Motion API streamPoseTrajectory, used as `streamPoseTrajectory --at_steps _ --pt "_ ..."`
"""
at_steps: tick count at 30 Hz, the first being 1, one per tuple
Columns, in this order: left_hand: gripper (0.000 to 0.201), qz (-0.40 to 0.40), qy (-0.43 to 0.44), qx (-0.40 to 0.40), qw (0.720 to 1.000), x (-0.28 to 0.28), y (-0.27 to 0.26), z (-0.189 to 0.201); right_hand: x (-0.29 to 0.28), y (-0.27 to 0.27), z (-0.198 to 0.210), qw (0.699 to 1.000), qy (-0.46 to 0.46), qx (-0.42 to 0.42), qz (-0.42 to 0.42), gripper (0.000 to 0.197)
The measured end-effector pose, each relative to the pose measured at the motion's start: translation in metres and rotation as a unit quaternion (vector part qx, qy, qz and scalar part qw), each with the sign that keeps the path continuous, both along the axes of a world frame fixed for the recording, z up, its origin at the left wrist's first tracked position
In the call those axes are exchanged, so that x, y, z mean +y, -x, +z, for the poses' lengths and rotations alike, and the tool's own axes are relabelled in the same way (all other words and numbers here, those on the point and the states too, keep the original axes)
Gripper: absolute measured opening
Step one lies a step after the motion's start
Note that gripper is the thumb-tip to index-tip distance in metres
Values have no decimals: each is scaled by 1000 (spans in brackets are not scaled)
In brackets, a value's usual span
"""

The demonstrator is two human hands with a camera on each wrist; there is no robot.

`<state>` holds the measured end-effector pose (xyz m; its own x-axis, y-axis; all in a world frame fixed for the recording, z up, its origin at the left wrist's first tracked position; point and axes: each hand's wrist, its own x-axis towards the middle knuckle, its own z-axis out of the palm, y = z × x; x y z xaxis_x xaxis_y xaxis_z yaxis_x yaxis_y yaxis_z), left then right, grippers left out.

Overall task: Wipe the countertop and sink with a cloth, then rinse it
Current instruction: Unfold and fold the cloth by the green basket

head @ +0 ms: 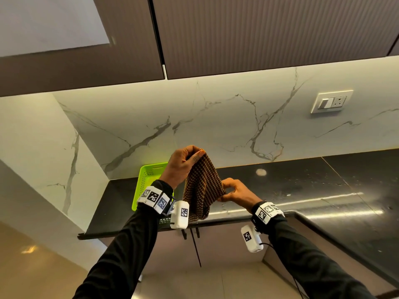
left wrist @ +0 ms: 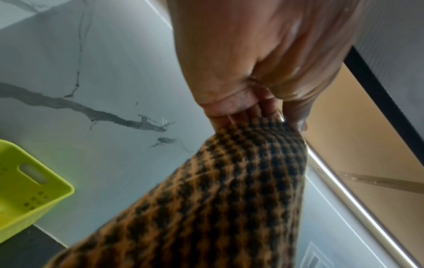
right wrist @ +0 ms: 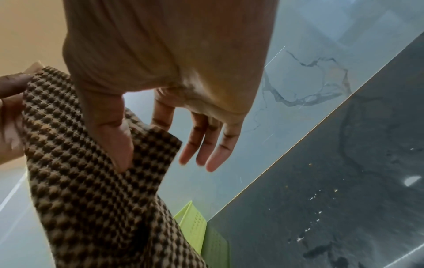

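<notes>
A brown houndstooth cloth (head: 203, 186) (left wrist: 229, 199) (right wrist: 91, 181) hangs in the air above the black countertop (head: 302, 184) (right wrist: 344, 181). My left hand (head: 192, 156) (left wrist: 252, 116) pinches its top corner and holds it high. Lower down, my right hand (head: 225, 190) (right wrist: 142, 143) pinches the cloth's right edge between thumb and forefinger; its other fingers (right wrist: 206, 145) are stretched out and free. The cloth's lower end droops past the counter's front edge. No sink is in view.
A lime green perforated basket (head: 149, 178) (left wrist: 27, 190) (right wrist: 195, 223) stands on the counter's left end against the marble wall. Droplets and specks (right wrist: 316, 199) dot the counter to the right. A wall socket (head: 331, 101) and upper cabinets (head: 259, 35) lie above.
</notes>
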<state>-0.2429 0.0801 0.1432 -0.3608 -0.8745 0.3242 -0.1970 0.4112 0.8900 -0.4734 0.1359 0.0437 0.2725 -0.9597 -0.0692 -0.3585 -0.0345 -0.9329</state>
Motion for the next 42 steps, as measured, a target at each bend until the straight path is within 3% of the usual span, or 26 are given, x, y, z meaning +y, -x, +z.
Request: streamPoseTrajectory --at_steps 4,9,12,14,16,18,22,27,30,33,35,37,39,42 --pt "17 59 32 -1 998 -7 -15 2 1 4 4 997 3 21 69 18" --pt "22 146 44 -9 988 -13 -39 -11 -12 39 32 981 166 22 -96 7" --pt "24 177 28 18 984 -11 -43 -15 -16 47 65 979 183 94 8 10" --pt "22 191 20 31 981 -10 -40 -11 -21 56 87 978 198 70 -2 18" --pt "23 187 14 43 981 -10 -36 -7 -25 67 104 975 212 54 -25 39" --pt "25 189 19 34 981 -11 -33 -4 -25 68 114 979 194 54 7 36" --pt "28 174 14 5 985 -14 -27 2 -22 76 132 983 174 -61 -10 10" --pt "36 172 67 9 983 -11 -10 19 -15 78 153 952 164 -251 -54 22" --pt "31 183 74 20 980 -15 0 26 -13 74 139 944 77 -311 -77 48" --pt "29 200 39 -13 979 -18 12 13 1 55 75 974 -79 -207 -38 78" --pt "29 219 15 -63 974 -21 14 -9 11 46 33 974 -130 -179 -42 77" --pt "30 230 -25 -69 971 -20 11 -30 19 44 11 955 -156 -240 -79 70" --pt "33 233 -61 -53 969 -20 4 -45 20 43 10 932 -156 -307 -114 54" --pt "38 232 -100 -61 966 -30 -4 -59 13 40 26 926 -124 -324 -150 40"
